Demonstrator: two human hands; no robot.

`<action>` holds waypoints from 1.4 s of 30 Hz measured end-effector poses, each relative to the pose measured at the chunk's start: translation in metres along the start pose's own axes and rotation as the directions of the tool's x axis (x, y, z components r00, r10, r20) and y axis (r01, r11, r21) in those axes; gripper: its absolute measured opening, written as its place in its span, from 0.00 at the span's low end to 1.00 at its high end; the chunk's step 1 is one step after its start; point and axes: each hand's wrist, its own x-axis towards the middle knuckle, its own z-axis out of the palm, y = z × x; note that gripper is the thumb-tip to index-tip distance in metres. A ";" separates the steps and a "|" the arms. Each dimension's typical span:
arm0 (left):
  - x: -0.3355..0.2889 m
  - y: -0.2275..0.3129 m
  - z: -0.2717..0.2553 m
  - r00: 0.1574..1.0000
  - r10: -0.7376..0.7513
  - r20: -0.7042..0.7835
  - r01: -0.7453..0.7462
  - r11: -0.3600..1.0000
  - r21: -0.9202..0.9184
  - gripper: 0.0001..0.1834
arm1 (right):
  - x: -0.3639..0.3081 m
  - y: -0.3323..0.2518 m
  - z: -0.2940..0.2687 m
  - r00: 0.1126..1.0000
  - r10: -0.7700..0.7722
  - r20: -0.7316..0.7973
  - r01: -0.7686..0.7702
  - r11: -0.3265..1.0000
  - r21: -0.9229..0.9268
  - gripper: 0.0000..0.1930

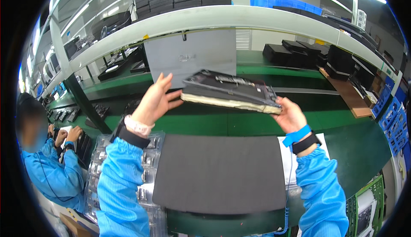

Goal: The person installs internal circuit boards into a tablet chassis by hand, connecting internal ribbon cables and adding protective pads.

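A flat black electronic device point(231, 85), perhaps a laptop base, is tilted in the air beyond the work mat. Along its near side runs a thick, pale, rough-edged layer point(222, 101). My right hand point(291, 113) grips its right end, thumb on top. Fingers spread, my left hand point(157, 99) is at the device's left end; its fingertips come up to the corner, and I cannot tell whether they touch. Below lies a dark grey mat point(220, 172) on the green bench. Blue sleeves cover both forearms, and a blue wrist strap point(297, 136) circles my right wrist.
Clear plastic trays with small parts point(147, 175) lie left of the mat, white paper point(289, 162) right. Behind runs a dark conveyor point(299, 102), under a white shelf beam point(214, 18). A co-worker in blue point(58, 175) handles something at far left. Blue crates point(394, 125) stand right.
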 end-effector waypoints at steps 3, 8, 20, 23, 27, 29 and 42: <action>0.004 -0.028 -0.033 0.999 -0.025 -0.044 0.024 1.000 -0.015 0.42 | 0.032 0.027 -0.050 0.992 -0.021 -0.126 0.026 0.999 0.035 0.14; -0.017 -0.060 -0.079 0.994 -0.049 -0.094 0.055 0.997 0.057 0.36 | 0.073 0.073 -0.103 0.963 -0.144 -0.226 0.128 0.988 -0.085 0.15; -0.061 -0.079 -0.047 0.991 -0.135 -0.022 0.137 0.964 0.227 0.34 | 0.097 0.096 -0.150 0.921 -0.190 -0.339 -0.030 0.835 -0.549 0.32; -0.065 -0.084 -0.051 0.988 -0.151 0.023 0.143 0.969 0.200 0.33 | 0.069 0.070 -0.142 0.920 -0.236 -0.313 -0.008 0.788 -0.616 0.35; -0.088 -0.067 -0.045 0.997 -0.075 -0.007 0.075 0.972 0.224 0.29 | -0.035 0.023 -0.121 0.992 0.059 0.108 0.111 -0.050 -0.993 0.36; -0.098 -0.058 -0.044 1.000 -0.010 -0.013 0.014 0.942 0.336 0.29 | -0.099 0.016 -0.108 0.969 0.244 -0.022 0.082 -0.406 -0.910 0.51; -0.093 -0.068 -0.042 0.976 0.208 0.062 -0.216 0.919 0.331 0.28 | -0.323 0.036 -0.154 0.886 -0.452 0.102 -0.129 -0.452 -0.883 0.22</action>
